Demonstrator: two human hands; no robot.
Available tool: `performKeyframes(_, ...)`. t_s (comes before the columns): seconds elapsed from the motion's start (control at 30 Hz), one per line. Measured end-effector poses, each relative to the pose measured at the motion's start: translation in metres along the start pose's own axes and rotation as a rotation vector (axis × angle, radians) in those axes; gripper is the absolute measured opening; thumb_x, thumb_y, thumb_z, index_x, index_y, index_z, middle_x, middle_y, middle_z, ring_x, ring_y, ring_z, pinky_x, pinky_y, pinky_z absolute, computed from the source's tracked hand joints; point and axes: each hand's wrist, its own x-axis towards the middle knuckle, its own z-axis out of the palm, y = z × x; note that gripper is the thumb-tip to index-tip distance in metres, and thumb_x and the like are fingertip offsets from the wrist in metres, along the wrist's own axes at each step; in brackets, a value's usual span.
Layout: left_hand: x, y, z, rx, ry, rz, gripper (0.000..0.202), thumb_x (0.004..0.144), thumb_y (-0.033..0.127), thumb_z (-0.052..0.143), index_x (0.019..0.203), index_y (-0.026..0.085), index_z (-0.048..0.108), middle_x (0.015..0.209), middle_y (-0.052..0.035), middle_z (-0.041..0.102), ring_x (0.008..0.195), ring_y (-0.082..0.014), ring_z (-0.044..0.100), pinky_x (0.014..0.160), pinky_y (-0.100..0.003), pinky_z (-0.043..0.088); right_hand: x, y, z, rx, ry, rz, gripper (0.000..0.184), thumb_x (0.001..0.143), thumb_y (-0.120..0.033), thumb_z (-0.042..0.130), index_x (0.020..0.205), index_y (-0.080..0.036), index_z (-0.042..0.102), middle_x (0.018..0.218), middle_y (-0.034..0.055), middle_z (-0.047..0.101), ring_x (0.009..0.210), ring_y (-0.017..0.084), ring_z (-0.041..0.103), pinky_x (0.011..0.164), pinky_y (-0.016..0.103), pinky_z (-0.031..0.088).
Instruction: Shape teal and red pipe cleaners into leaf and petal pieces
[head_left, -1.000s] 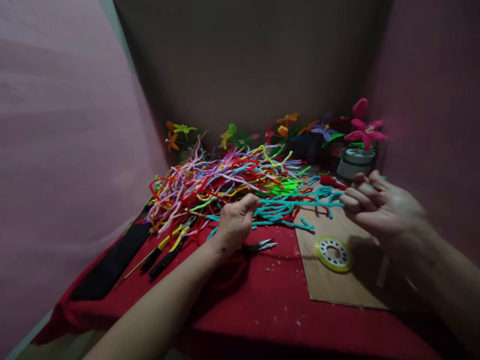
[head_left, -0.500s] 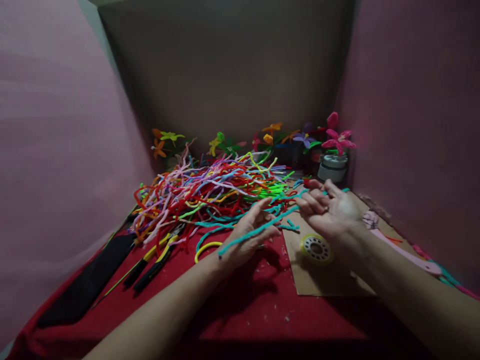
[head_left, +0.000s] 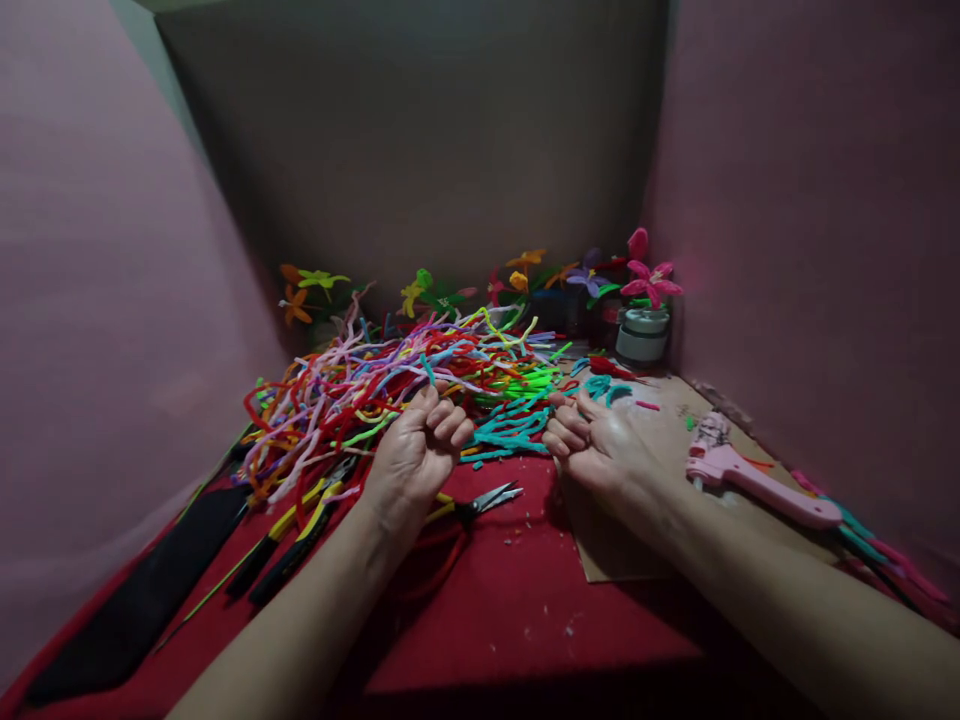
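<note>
My left hand point(head_left: 420, 445) is closed in a pinch, and the tip of a teal pipe cleaner point(head_left: 427, 368) sticks up above its thumb. The rest of that piece is hidden by the fingers. Across from it, my right hand point(head_left: 596, 440) has its fingers curled in; what they grip, if anything, is hidden. Teal pipe cleaners point(head_left: 514, 425) lie on the table behind and between the hands, with curled teal pieces point(head_left: 604, 388) just beyond the right one. Scissors point(head_left: 495, 498) with yellow handles rest beside my left wrist, partly covered by it.
A large heap of coloured pipe cleaners point(head_left: 360, 385) fills the back left. Pliers point(head_left: 289, 540) and a black pouch point(head_left: 142, 600) lie left. At right, a pink glue gun point(head_left: 765, 485) rests on cardboard point(head_left: 619, 550). Pipe-cleaner flowers point(head_left: 652, 283) stand along the back; pink walls flank the table.
The long teal pipe cleaner stretched across both hands no longer shows at length; only a tip shows at my left hand. Both hands have closed more, the left rising. The tape roll is now hidden.
</note>
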Motion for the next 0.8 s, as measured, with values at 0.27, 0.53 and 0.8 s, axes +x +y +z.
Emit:
performKeyframes(0.27, 0.001, 0.013, -0.002, 0.042, 0.068, 0.045, 0.023, 0.086, 0.006, 0.035, 0.068, 0.011, 0.049, 0.040, 0.0090, 0.023, 0.032, -0.0030, 0.021, 0.034, -0.017, 0.018, -0.015, -0.006, 0.000, -0.044, -0.107, -0.031, 0.030, 0.093, -0.023, 0.029, 0.078, -0.010, 0.053, 0.036, -0.0108, 0.016, 0.032, 0.006, 0.010, 0.034, 0.020, 0.019)
performKeyframes(0.53, 0.005, 0.025, 0.001, -0.033, 0.084, 0.073, 0.025, 0.087, 0.007, 0.032, 0.069, 0.011, 0.047, 0.041, 0.0090, 0.023, 0.032, -0.0028, 0.021, 0.034, -0.017, 0.018, -0.015, -0.026, 0.011, -0.048, -0.110, -0.160, 0.030, 0.092, -0.021, 0.028, 0.081, -0.012, 0.055, 0.034, -0.0101, 0.019, 0.033, 0.007, 0.015, 0.040, 0.020, 0.031)
performKeyframes(0.8, 0.015, 0.063, -0.015, -0.189, 0.211, 0.330, 0.028, 0.091, 0.019, 0.029, 0.066, 0.016, 0.039, 0.044, 0.0082, 0.024, 0.037, -0.0055, 0.024, 0.038, -0.018, 0.026, -0.030, -0.042, 0.014, -0.226, -0.014, -0.284, 0.030, 0.090, -0.019, 0.033, 0.075, -0.011, 0.057, 0.033, -0.0097, 0.020, 0.032, 0.005, 0.017, 0.038, 0.018, 0.027)
